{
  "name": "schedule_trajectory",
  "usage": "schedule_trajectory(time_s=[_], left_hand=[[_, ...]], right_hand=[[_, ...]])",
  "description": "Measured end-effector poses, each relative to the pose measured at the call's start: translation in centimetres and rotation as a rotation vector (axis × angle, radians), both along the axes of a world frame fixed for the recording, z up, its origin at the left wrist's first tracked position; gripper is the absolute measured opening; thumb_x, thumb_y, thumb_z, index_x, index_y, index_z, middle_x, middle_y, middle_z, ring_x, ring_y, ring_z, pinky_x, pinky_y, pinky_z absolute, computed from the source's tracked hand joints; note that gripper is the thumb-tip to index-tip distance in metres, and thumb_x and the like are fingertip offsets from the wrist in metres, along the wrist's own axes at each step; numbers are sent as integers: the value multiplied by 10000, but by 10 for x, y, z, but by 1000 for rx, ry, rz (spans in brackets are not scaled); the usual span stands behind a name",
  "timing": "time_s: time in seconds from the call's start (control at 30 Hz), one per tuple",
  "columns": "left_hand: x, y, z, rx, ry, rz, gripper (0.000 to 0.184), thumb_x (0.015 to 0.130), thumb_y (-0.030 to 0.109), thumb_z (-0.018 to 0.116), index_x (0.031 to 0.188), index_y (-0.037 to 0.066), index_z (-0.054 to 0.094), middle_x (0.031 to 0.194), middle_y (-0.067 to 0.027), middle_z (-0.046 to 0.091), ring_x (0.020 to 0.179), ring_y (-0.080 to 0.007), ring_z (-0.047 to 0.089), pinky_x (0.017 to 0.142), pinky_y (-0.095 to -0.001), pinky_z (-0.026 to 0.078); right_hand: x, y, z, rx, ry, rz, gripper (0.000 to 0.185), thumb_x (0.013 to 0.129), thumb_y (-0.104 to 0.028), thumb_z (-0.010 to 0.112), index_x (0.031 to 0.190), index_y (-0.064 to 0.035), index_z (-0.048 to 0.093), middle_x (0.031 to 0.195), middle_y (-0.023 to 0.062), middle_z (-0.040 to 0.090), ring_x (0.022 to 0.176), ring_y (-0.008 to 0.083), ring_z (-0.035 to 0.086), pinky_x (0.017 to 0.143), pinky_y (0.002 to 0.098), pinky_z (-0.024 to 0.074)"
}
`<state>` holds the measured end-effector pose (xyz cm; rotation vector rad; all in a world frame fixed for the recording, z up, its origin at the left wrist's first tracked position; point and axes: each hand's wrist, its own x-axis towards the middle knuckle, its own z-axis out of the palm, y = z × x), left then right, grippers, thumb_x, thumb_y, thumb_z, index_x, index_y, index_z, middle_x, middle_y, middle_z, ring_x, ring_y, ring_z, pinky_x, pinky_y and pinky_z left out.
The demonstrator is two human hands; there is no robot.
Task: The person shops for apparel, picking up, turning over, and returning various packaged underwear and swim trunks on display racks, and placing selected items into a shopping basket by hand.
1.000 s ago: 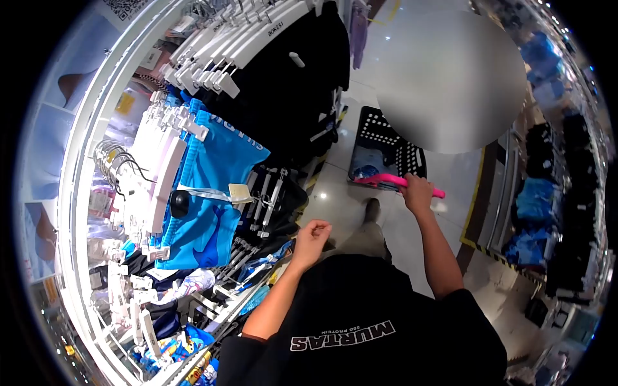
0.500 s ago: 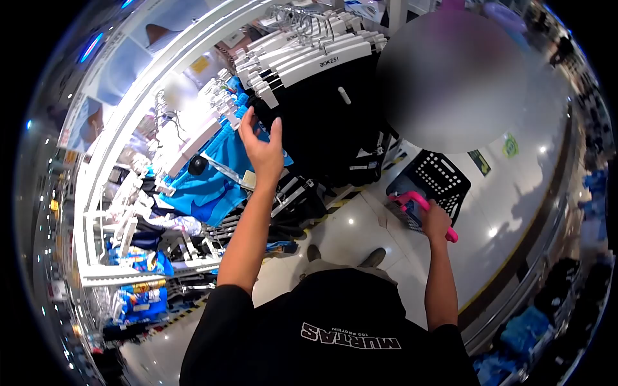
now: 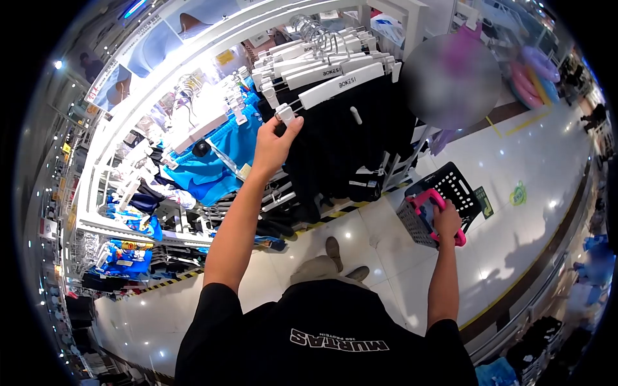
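Note:
My left hand point(image 3: 273, 149) is closed at the near end of a white clip hanger point(image 3: 341, 85) marked BOKESI, its thumb and fingers around the clip. From this hanger hangs a black garment point(image 3: 354, 132) with a small white tag. More white hangers stand close behind it on the rack. My right hand point(image 3: 447, 222) grips the pink handle point(image 3: 461, 238) of a dark shopping basket point(image 3: 412, 222) with holes in its walls. The basket is low, over the tiled floor; what lies inside is hard to make out.
Blue swim shorts point(image 3: 209, 180) hang left of the black garments, on the brightly lit white rack point(image 3: 84, 212). Yellow-and-black tape point(image 3: 328, 219) runs along the rack's foot. Colourful swim rings point(image 3: 534, 77) are at the back right, past a blurred round area. More clothes hang at the lower right.
My left hand has moved from in front of the blue shorts to the front hanger and closed on its clip. That hanger now stands apart from the others. The basket has shifted rightward in view.

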<state>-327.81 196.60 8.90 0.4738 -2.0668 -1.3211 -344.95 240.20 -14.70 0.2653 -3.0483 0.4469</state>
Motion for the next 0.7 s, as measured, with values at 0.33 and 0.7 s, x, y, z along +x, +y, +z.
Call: schedule_trajectory(time_s=[0.33,0.7], left_hand=[[-6,-1,-7,55,199,-50,269,974,280,692,895,24,661,764,67,549,723,-45,440,649,-243,371],[10,31,9,2,323,-170,203,946,193,709,948,-5,665,802,-9,611,740,-90,527,676,-263,441]], right_hand=[[-13,-9,19,-240,324,142,580,809,-263,775,1309,-39,583,1179,188,618,1119,390,579,968,469,455],[36,-165,236,-908,435,456,535,821,-82,775,1314,-7,580,1331,166,578,1334,329,497,1128,398,361]])
